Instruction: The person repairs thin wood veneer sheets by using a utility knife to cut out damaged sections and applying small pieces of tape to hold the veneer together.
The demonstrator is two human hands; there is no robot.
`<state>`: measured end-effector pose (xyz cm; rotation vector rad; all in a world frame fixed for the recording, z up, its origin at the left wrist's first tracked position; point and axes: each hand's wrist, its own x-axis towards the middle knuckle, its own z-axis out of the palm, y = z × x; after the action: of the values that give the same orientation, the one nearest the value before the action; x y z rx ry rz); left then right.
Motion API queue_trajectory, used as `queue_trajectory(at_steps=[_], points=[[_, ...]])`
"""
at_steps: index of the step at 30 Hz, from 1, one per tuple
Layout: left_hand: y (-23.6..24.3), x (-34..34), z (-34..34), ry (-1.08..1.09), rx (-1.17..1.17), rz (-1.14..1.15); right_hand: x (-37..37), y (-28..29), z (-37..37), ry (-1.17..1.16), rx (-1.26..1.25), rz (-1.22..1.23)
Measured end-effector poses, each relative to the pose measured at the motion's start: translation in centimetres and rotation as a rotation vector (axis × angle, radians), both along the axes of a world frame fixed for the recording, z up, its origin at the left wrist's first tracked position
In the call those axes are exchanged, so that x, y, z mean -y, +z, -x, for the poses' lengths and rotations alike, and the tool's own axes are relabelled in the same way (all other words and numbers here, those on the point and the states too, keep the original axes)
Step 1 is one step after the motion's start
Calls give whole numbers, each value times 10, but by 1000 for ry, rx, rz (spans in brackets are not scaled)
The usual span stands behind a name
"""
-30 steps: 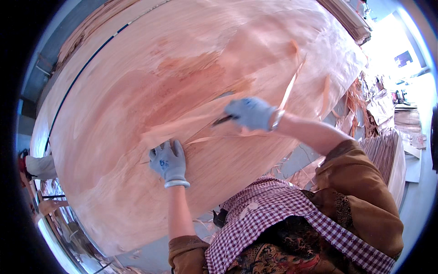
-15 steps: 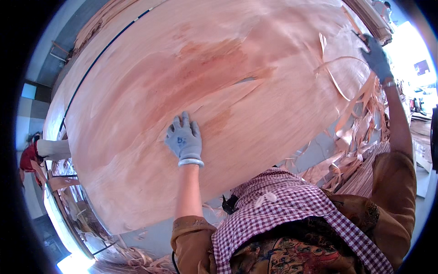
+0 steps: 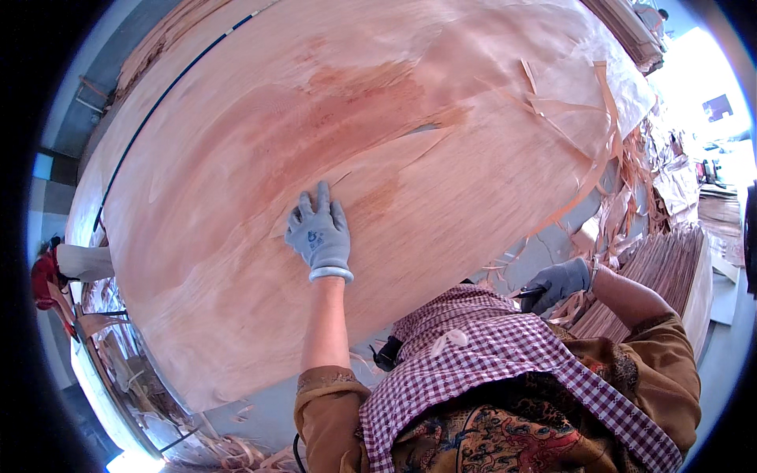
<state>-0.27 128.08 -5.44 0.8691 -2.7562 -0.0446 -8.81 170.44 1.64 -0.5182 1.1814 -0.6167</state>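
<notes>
A large pinkish-tan wood veneer sheet [image 3: 260,197] is spread in front of me. My left hand [image 3: 318,238], in a grey-blue glove, lies flat on it with the fingers stretched out. Just beyond those fingertips runs a split in the sheet, with a small gap [image 3: 426,128] farther right. My right hand [image 3: 558,285], gloved too, is low beside my apron, off the sheet's near edge. Its fingers are closed round a small tool with a dark handle [image 3: 533,292]; the working end is hard to make out. Thin veneer strips [image 3: 605,118] curl on the sheet's right side.
Torn veneer scraps [image 3: 631,177] hang and lie along the right side, above a stack of veneer [image 3: 643,276]. A dark thin rod [image 3: 162,102] curves along the far left. Someone in red [image 3: 47,276] is at the left edge. More scraps lie below left.
My right hand has come from the sheet's far right corner back toward my body with the tool. A long strip now lies curled over the right edge. My left hand stays nearly in place.
</notes>
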Motion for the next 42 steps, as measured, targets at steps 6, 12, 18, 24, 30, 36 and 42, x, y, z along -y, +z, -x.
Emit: queue_trajectory(at_steps=[6,12,18,24,30,36,42], points=[[3,6,-3,-20,12,31,18,27,4,30,31,-73],[-2,15,-4,-119,1,94,29,3,-14,63,-48,26],[-4,19,-4,-168,48,203,20,0,-1,-6,14,7],[-10,25,-1,-173,73,202,-4,-14,16,-364,-173,-155],[-12,34,3,-278,81,271,-9,-57,-16,-449,-109,-47],[-16,37,12,-297,118,272,-12,-92,-53,-322,-324,456],[-20,40,13,-242,167,265,3,-89,-77,-281,-47,194]])
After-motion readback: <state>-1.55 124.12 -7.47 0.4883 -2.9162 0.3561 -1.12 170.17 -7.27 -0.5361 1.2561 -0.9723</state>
